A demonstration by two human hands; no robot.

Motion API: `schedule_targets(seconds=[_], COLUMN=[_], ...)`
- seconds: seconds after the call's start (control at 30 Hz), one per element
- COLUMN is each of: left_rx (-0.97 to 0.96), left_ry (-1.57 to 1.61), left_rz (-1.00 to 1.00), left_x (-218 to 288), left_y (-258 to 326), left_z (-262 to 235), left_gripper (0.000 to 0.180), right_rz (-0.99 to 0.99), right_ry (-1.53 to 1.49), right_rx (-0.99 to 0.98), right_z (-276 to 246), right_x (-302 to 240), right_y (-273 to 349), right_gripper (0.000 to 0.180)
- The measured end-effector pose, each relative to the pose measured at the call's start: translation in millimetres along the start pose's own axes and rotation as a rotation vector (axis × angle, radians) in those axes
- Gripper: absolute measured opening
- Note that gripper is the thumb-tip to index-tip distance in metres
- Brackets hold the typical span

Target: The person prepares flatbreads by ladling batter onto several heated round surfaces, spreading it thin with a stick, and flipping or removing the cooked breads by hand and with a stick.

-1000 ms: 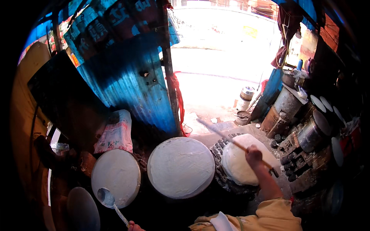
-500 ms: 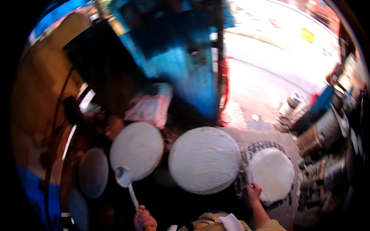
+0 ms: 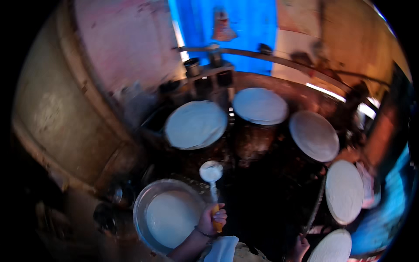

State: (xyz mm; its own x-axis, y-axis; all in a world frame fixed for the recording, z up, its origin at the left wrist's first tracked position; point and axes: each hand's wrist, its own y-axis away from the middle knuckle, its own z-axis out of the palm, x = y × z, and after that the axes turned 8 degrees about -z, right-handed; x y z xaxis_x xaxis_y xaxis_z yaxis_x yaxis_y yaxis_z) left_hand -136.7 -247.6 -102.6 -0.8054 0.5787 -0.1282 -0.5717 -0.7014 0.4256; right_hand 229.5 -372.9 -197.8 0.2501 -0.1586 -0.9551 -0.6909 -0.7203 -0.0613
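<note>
Head view: left hand point(image 3: 212, 217), grip closed on the yellow-handled ladle point(image 3: 211, 172), has swung its batter-filled bowl from the cloth-covered steamers point(image 3: 196, 125) to just beyond the batter basin point(image 3: 144, 201); right hand point(image 3: 299, 247) grips a thin stick point(image 3: 315, 205).

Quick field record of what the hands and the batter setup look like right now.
left hand: gripping the orange handle of a ladle, bowl coated in white batter
right hand: at lower edge, on a thin dark stick
basin: metal, holds white batter, beside left hand
white discs: five in view, nearest the ladle at
cloth: pale, at the person's front
</note>
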Motion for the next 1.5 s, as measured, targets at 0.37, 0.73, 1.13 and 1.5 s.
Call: schedule_targets(seconds=[0.37, 0.73, 1.13, 1.5], left_rx=[1.248, 0.919, -0.206, -0.047], left_ry=[-1.261, -1.020, 0.121, -0.534], left_rz=[0.094, 0.001, 0.366, 0.815], left_x=[146, 24, -33, -18], left_y=[53, 71, 109, 241], left_z=[-280, -246, -144, 2], left_gripper=[0.022, 0.024, 0.016, 0.025], right_rz=[0.240, 0.414, 0.290, -0.767], right_ry=[0.015, 0.224, 0.211, -0.477], right_rx=[-0.939, -1.296, -1.644, -1.661], right_z=[162, 208, 210, 248], right_x=[-100, -131, -128, -234], right_y=[65, 64, 60, 77], right_gripper=[0.037, 0.033, 0.031, 0.033])
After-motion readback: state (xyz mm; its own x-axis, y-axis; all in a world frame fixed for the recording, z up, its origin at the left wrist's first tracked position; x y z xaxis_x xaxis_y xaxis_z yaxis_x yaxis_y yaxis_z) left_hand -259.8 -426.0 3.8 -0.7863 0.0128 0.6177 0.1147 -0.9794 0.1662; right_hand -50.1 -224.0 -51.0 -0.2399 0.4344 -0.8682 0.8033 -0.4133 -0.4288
